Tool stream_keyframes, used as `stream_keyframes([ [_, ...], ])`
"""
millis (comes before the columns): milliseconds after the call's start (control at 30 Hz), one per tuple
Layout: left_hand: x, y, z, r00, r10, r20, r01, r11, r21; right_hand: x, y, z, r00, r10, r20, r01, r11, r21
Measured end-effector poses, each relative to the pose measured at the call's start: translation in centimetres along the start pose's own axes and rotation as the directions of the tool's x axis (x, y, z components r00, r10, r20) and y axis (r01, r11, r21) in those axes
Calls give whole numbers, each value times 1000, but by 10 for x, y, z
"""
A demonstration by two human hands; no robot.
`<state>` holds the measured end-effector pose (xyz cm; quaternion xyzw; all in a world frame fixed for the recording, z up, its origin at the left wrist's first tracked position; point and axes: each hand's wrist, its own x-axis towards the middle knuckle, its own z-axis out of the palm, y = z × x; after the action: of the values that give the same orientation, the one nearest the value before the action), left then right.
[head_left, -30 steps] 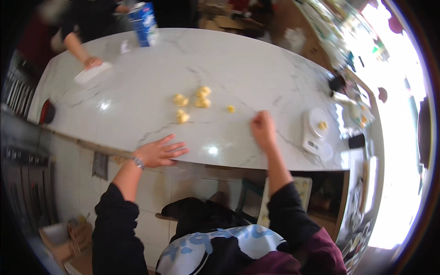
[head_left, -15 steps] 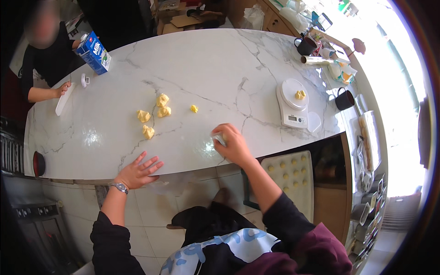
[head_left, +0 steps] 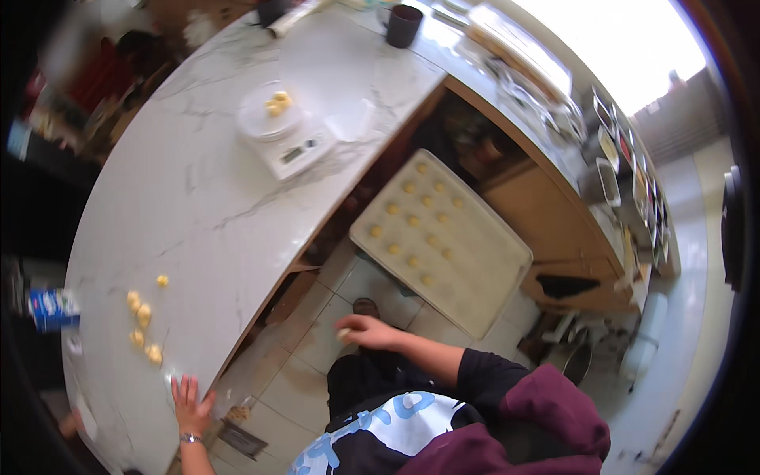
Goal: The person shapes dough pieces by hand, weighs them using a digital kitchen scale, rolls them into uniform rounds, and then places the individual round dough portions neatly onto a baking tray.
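Note:
My left hand rests open, fingers spread, on the edge of the marble counter at lower left. Near it lie several lumps of yellow dough and one small piece. My right hand is off the counter, over the floor, its fingers closed on a small pale dough ball. Beyond it, below counter level, a large pale tray holds rows of small round dough balls. A white scale on the counter carries dough on its round pan.
A dark mug stands by the far counter corner. Metal containers line the side counter at right, below a bright window. A blue milk carton stands at the left rim, with a co-worker's hand below it, blurred.
My view has swung right toward the tray and side counter. My right hand has left the counter top and moved toward the tray, still closed. My left hand stays at the counter edge.

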<state>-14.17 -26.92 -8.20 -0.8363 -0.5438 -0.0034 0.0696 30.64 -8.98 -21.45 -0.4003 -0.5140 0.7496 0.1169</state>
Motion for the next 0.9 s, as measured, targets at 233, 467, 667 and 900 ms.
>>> stream_keyframes([
  [233,-6,-5,-1,997,39,66,-40,999,11,-62,116,-191,387,197,-901,-169,976,140],
  [467,-31,-6,-10,990,-20,143,16,999,31,-11,-69,-150,486,-290,-825,499,867,-11],
  [667,-16,-4,-4,994,-32,107,27,999,45,24,-256,-25,530,-829,-179,711,549,-439],
  [900,2,0,-7,998,-21,62,17,998,64,118,-245,13,594,-793,132,547,278,-789],
])
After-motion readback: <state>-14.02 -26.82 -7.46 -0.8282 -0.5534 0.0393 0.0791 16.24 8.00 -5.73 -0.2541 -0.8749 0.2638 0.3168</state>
